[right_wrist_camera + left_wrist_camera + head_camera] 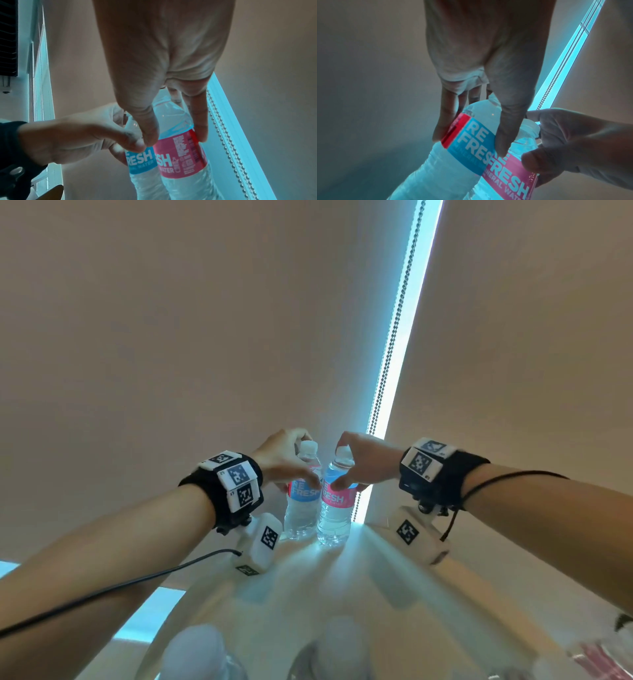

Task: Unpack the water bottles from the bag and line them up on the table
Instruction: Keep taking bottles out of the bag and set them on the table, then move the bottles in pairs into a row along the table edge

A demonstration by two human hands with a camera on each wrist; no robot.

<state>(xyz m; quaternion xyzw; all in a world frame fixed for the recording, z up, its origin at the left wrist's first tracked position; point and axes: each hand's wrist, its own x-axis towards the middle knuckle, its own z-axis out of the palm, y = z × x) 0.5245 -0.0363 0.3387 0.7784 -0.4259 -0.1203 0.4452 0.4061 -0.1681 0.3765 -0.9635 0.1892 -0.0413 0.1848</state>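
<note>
Two clear water bottles stand upright side by side at the far end of the white table, touching each other. My left hand grips the blue-labelled bottle round its shoulder, thumb on the label. My right hand grips the pink-labelled bottle the same way. In the left wrist view my left hand has its thumb and fingers on either side of the blue-labelled bottle. In the right wrist view my right hand pinches the pink-labelled bottle. No bag shows.
Beige roller blinds rise right behind the bottles, with a bead chain hanging in a bright gap. Two blurred bottle caps sit at the near edge below my arms. Something blurred, pink and clear, lies at the bottom right.
</note>
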